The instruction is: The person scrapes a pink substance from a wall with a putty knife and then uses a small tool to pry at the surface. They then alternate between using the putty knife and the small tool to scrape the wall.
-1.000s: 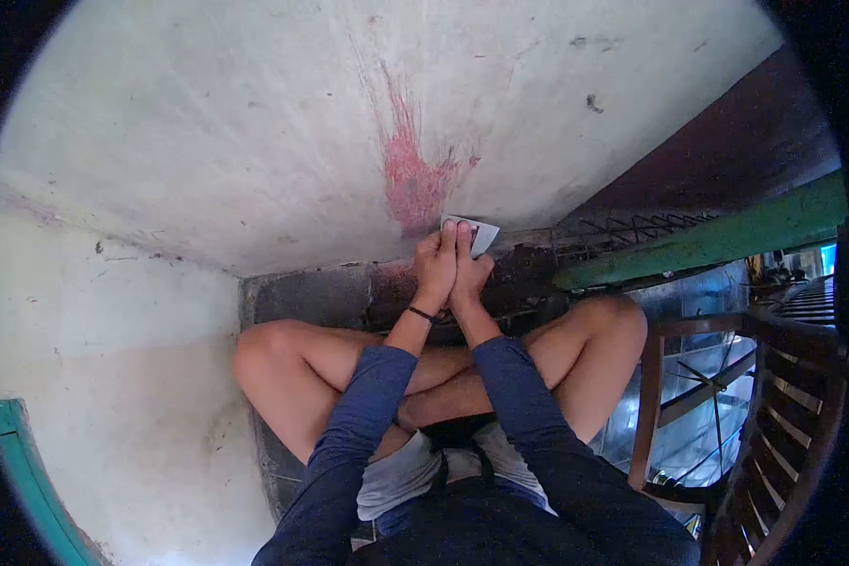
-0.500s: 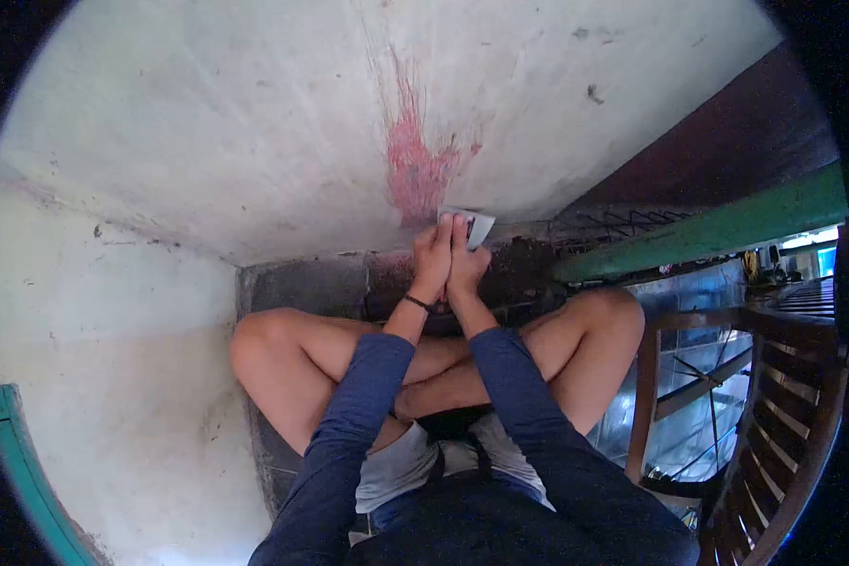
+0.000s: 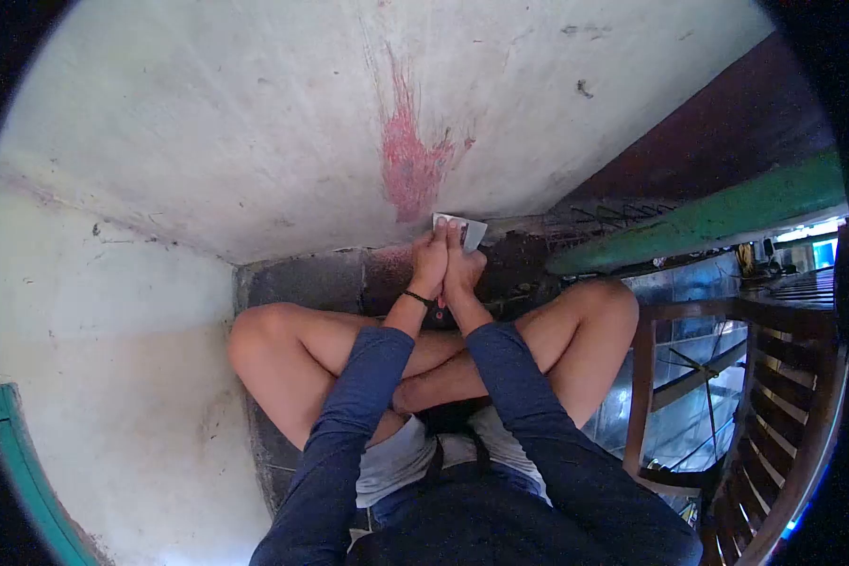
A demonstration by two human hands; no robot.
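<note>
A scraper with a flat, pale grey blade (image 3: 475,233) is held between my two hands, low at the foot of the white wall (image 3: 255,123). My left hand (image 3: 428,265) is wrapped round it from the left, a dark band on its wrist. Pressed against it from the right is my right hand (image 3: 464,270), also closed. Both thumbs lie side by side on the blade. Part of a red and black handle (image 3: 440,315) shows below the hands; the palms hide the rest. Just above and left of the blade, a scratched patch of red (image 3: 410,170) shows on the wall.
Crossed bare legs (image 3: 292,354) frame the hands on the dark tiled floor (image 3: 297,290). On the right stand a green pole (image 3: 698,226) and a slatted wooden chair (image 3: 783,396). A second pale wall (image 3: 113,377) closes off the left side.
Both hands and the scraper have slid slightly downward along the wall, so the blade sits a little further from the red patch. The view has shifted slightly.
</note>
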